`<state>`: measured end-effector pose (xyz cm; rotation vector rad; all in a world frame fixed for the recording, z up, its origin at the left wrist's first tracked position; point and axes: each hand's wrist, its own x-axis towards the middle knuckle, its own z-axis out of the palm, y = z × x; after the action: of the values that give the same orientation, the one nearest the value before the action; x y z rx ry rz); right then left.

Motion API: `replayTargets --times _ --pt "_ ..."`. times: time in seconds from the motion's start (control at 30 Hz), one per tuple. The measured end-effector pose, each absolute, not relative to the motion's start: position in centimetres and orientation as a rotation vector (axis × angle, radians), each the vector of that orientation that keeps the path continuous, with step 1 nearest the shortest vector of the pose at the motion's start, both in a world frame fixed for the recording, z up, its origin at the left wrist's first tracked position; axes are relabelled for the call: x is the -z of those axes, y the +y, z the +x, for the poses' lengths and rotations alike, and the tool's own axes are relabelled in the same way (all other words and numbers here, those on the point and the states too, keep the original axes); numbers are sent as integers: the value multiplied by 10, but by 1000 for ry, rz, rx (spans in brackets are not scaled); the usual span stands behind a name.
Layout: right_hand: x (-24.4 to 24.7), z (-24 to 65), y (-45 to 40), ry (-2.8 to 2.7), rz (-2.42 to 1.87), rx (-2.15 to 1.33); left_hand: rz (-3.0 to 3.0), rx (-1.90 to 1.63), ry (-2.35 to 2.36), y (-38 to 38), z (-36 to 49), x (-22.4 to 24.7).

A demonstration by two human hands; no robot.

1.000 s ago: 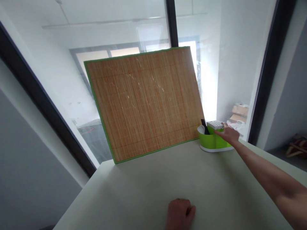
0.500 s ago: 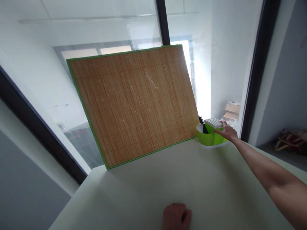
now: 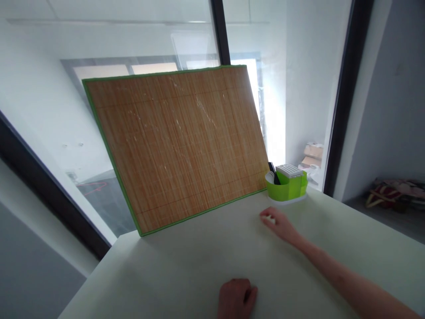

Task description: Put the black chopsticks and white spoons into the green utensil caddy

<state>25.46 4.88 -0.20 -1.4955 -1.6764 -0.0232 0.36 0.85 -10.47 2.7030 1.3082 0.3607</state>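
Observation:
My right hand [image 3: 275, 221] is over the white table, in front of the utensil caddy and apart from it. Its fingers are curled in towards the thumb, with a pale gap between them and no object visible there. The green and white caddy [image 3: 288, 190] stands by the mat's lower right corner. A white spoon [image 3: 270, 177] and a black-handled utensil [image 3: 275, 173] stick up from its left compartment, and a white slotted block [image 3: 290, 170] sits in the middle. At the bottom edge, my left hand [image 3: 235, 297] rests on the table as a closed fist, with nothing seen in it.
A large bamboo mat [image 3: 179, 146] with green edging leans upright against the glass behind the table [image 3: 186, 261]. Dark window frames [image 3: 345, 97] rise behind. Beyond the right side, a patterned cloth bundle [image 3: 388, 195] lies low down.
My right hand has left the caddy's right end and come forward and left over the table, its fingers now curled. The left fist stays in place. The view has turned slightly right.

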Motion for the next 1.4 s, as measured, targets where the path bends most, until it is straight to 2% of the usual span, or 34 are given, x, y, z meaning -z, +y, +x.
replayTargets --times 0.2,0.3,0.4,0.9,1.4 --pt "54 130 -3 -1945 -1022 -735 2710 -823 1033 8 -2 114" --pt "64 117 -8 -1790 -1072 -930 2712 -988 916 9 -2 120" --pt "70 121 -5 -1683 -1097 -1040 2715 -957 848 10 -1 122" --pt "83 120 1 -1584 -1229 -943 2658 -608 1097 4 1 104" --pt "90 122 5 -1746 -1245 -896 2651 -619 1102 9 -1 116"
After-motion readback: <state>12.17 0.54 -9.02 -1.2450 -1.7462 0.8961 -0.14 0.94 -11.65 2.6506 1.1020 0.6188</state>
